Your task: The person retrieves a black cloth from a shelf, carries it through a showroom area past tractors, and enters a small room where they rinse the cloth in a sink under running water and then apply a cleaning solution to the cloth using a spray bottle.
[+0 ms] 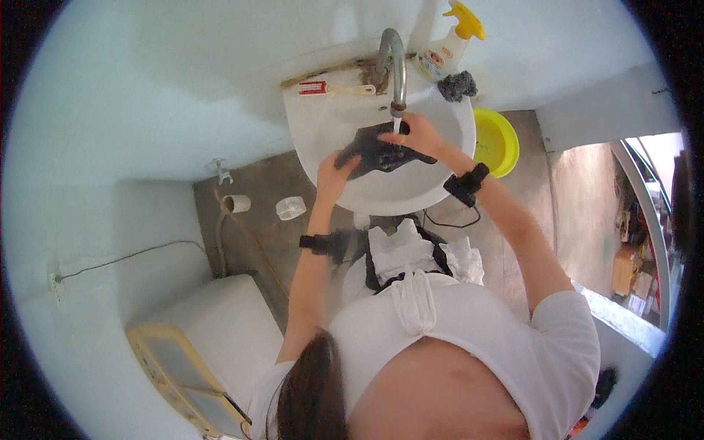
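Observation:
A dark, wet piece of cloth [375, 152] is stretched between my two hands over the white washbasin [381, 196]. My left hand [337, 174] grips its left end, the fingers curled into the fabric. On the other side, my right hand [422, 137] lies over the cloth's upper right part with the thumb reaching across it; the grip looks closed on the fabric. A thin stream of water falls from the curved metal faucet [400, 70] beside the right-hand fingers and onto the cloth. What kind of cloth article this is cannot be made out.
On the basin's back ledge lie a red-and-white brush [334, 89], a spray bottle [445, 55] with yellow trigger, and a dark grey scouring pad [457, 86]. A yellow tub [507, 143] stands right of the basin. A white washing machine [220, 315] occupies the lower left.

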The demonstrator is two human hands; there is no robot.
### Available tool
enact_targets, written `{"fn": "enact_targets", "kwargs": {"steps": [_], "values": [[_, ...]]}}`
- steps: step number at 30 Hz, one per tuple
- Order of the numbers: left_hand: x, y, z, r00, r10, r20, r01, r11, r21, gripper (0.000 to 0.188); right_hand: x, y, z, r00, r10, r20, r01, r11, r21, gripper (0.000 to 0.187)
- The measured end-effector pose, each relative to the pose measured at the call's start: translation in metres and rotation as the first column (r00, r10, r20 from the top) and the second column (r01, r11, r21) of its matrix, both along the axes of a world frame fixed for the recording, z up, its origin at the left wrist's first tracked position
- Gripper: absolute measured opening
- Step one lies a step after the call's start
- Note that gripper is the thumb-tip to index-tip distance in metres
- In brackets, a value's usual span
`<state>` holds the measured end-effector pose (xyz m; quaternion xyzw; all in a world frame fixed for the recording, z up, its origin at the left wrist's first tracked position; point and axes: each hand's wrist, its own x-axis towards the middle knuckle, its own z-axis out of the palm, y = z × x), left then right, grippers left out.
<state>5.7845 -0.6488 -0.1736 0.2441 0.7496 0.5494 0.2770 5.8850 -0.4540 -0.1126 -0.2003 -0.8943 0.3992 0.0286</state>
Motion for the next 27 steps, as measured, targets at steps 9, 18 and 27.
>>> {"fn": "enact_targets", "kwargs": {"steps": [9,18,27], "values": [[-0.003,0.002,0.0,0.999,-0.023,-0.031,0.026,0.996,0.081,0.028,0.0,0.017,0.002,0.989,0.041,0.139,-0.086,0.938,0.336,0.036],[-0.007,0.007,0.017,0.975,0.048,-0.216,-0.063,0.996,-0.064,0.029,-0.004,0.012,0.018,0.987,-0.059,0.147,0.002,0.933,0.36,0.056],[-0.011,0.009,-0.003,0.893,0.037,-0.449,-0.088,0.992,-0.093,0.023,-0.015,-0.009,0.034,0.996,-0.034,0.085,0.006,0.95,0.313,0.048]]}}
